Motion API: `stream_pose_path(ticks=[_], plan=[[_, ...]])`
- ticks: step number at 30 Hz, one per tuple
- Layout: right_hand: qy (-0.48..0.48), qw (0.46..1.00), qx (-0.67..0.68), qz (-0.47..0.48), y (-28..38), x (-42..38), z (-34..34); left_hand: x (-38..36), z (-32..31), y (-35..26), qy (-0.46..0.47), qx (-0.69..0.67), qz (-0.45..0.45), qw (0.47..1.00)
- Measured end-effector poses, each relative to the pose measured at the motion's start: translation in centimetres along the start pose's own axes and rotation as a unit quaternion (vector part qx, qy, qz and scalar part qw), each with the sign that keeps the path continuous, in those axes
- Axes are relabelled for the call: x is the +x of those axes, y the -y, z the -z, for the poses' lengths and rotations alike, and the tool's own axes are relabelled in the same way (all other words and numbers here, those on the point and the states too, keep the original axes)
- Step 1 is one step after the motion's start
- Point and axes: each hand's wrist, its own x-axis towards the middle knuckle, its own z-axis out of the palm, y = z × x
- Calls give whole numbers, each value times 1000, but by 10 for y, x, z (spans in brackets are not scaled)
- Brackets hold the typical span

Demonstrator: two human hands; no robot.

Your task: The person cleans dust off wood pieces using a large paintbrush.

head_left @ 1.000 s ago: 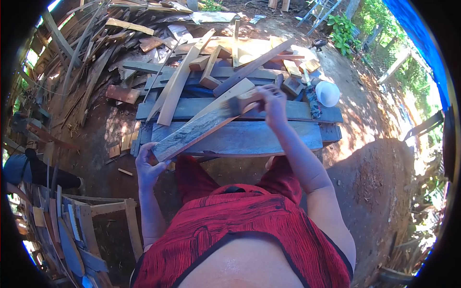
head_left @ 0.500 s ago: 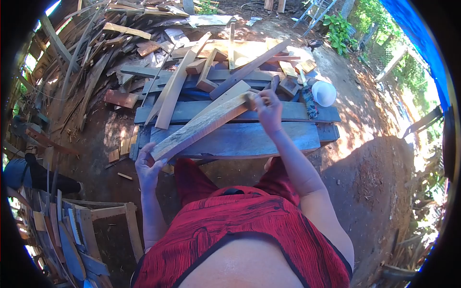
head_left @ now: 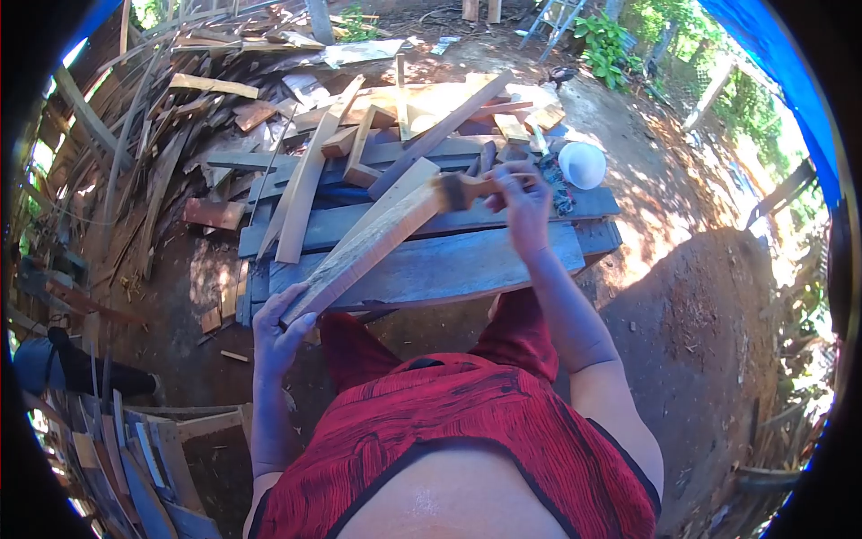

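My left hand [head_left: 280, 331] grips the near end of a long squared wooden beam [head_left: 359, 247], thumb on one side and fingers on the other. The beam slants up and to the right over a rough plank bench [head_left: 467, 265]. My right hand [head_left: 523, 208] is closed on the wooden handle of a wide brush [head_left: 454, 192]. The brush's dark bristles are at the far end of the beam; whether they touch it is hard to tell. Just beyond my right hand are a white tub [head_left: 582, 165] and a patterned item [head_left: 554, 184] lying on the bench.
Loose boards and offcuts [head_left: 368, 144] lie across the back of the bench. A large scrap wood pile [head_left: 162, 135] rises at the left. At the left edge, part of another person [head_left: 90, 370] shows. A wooden frame [head_left: 211, 422] stands lower left; a ladder [head_left: 552, 27] is far back.
My right hand has risen slightly, and more of the brush now shows beside the beam's far end. The whole view has shifted, so the bench and wood appear further left.
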Motion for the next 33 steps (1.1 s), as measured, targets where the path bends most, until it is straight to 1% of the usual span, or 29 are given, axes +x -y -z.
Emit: stream_pose_path(ticks=[1, 3, 4, 6, 7, 9, 10, 12, 13, 14, 15, 16, 17, 18, 20, 21, 22, 24, 25, 27, 28, 30, 31, 33], plan=[[-31, 999, -25, 27, 1, 10, 16, 2, -1, -2, 5, 0, -2, 1000], [-94, 992, -53, 62, 0, 30, 55, 4, -4, -6, -17, -111, 89, 990], [-126, 988, -57, 71, -1, 40, 75, 5, -3, -5, -13, -111, 89, 990], [-198, 974, -73, 87, 1, 56, 111, 6, 4, 4, -40, -142, 138, 979], [-199, 973, -73, 87, -2, 64, 130, 5, 3, 10, -38, -142, 138, 980], [-279, 946, -101, 130, -15, 79, 166, 3, -1, 24, -103, -201, 150, 963], [-280, 946, -99, 131, -26, 89, 185, 1, 0, 25, -103, -200, 148, 963], [-306, 930, -148, 137, -48, 104, 215, -3, 1, 26, -88, -206, 197, 954], [-308, 934, -146, 109, -54, 109, 221, -3, 0, 24, -88, -206, 194, 955], [-309, 934, -142, 111, -61, 114, 225, -4, -2, 20, -110, -236, 208, 943], [-312, 932, -166, 81, -69, 120, 228, -5, -3, 17, -132, -267, 222, 929], [-314, 929, -190, 50, -78, 126, 232, -6, -2, 18, -134, -265, 218, 930], [-314, 930, -185, 52, -87, 133, 235, -8, 1, 19, -140, -273, 232, 923], [-316, 932, -176, 32, -96, 138, 238, -9, 4, 20, -146, -280, 245, 917], [-321, 934, -155, -8, -118, 151, 246, -10, 4, 13, -141, -258, 240, 925], [-300, 940, -157, -26, -133, 157, 256, -10, 3, 9, -130, -242, 235, 932], [-301, 941, -152, -25, -140, 161, 253, -10, 3, 7, -118, -225, 230, 939], [-299, 911, -285, 17, -153, 163, 251, -10, 6, 11, -104, -219, 238, 941], [-301, 910, -283, 17, -159, 163, 250, -10, 6, 13, -114, -218, 241, 939], [-260, 899, -349, 44, -164, 160, 244, -8, 6, 14, -122, -219, 246, 936], [-260, 899, -351, 45, -162, 157, 241, -8, 6, 14, -123, -222, 242, 936], [-244, 950, -193, -12, -144, 145, 228, -9, 5, 16, -126, -230, 241, 935], [-242, 950, -196, -12, -137, 141, 226, -9, 4, 17, -129, -230, 231, 937], [-273, 947, -172, -1, -127, 135, 226, -9, 6, 24, -134, -233, 224, 937]])
